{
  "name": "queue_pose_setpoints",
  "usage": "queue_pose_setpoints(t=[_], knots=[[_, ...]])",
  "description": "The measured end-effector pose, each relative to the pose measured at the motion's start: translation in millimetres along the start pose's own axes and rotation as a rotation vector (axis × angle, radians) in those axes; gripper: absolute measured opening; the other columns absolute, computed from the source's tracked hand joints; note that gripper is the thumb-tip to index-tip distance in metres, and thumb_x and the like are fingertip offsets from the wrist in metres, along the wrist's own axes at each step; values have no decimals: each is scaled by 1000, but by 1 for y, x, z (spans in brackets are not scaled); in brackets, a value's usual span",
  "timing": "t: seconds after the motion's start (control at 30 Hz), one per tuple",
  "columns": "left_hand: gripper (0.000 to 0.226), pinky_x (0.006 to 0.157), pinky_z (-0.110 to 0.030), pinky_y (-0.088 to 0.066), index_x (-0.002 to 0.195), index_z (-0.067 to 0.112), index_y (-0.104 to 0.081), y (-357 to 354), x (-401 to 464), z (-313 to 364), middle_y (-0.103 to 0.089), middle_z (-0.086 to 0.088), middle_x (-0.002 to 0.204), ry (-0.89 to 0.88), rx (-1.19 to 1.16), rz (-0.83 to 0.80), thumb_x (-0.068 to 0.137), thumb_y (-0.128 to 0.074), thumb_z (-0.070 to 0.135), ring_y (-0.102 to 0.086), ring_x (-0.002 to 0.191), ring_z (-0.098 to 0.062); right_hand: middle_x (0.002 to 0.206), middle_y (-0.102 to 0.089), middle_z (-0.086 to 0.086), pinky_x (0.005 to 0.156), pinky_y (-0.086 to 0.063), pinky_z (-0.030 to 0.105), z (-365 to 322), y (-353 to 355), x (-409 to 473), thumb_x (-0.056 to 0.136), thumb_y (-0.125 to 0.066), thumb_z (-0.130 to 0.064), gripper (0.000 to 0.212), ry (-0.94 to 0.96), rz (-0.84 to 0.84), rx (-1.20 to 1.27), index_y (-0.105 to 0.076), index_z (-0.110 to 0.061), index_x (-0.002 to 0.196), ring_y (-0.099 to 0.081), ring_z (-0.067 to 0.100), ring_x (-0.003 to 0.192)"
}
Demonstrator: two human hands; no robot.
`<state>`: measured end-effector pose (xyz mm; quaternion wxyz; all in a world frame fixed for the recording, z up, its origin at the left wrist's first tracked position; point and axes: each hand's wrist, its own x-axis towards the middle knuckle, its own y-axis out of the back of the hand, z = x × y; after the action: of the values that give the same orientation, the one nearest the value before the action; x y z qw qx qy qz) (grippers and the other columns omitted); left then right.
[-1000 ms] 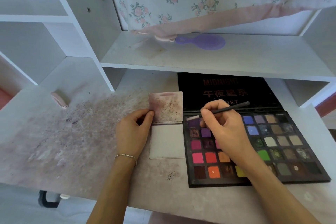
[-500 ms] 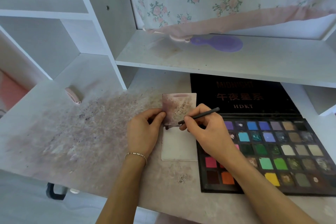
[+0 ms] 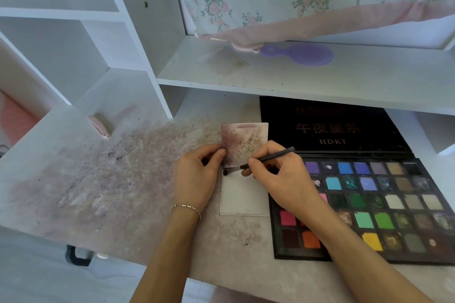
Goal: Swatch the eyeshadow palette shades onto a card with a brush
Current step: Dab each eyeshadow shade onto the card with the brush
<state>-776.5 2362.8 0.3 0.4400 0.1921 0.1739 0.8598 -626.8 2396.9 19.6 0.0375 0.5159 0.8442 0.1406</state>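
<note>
Left hand (image 3: 197, 177) is pinching the stained card's (image 3: 242, 145) left edge with curled fingers | lower card (image 3: 246, 198) is lying flat on desk (image 3: 98, 179) | brush (image 3: 263, 159) tip is touching its upper-left corner | right hand (image 3: 283, 177) is gripping the brush, fingers clamped | palette (image 3: 394, 204) is lying open just right.

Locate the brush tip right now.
In the head view the brush tip sits at the upper left corner of the white card, just right of the left hand and below the stained card; the right hand pinches the handle.
</note>
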Motion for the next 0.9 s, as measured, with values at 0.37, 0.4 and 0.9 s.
queue_pose_setpoints(t=[0.37,0.4,0.9], knots=[[10,74,-25,-49,87,17,-74,0,0,0,-63,15,73,-7,20,3,81,-65,15,-62,74,-9,71,-69,0,62,-48,12,-1,0,0,86,-58,-9,11,-6,-5,5,-56,-12,76,-65,0,69],[10,74,-24,-49,87,17,-74,0,0,0,-63,16,73,-8,20,3,81,-65,15,-61,74,-8,71,-69,0,62,-48,12,-1,0,0,86,-58,-9,10,-6,-5,4,-56,-12,76,-65,0,69],[10,73,-21,-49,87,18,-73,0,0,-1,-61,21,70,-4,11,6,81,-65,15,-60,72,-1,71,-70,1,60,-48,14,-1,0,0,86,-58,-11,10,-17,-11,-17,-57,-12,76,-62,2,66]])
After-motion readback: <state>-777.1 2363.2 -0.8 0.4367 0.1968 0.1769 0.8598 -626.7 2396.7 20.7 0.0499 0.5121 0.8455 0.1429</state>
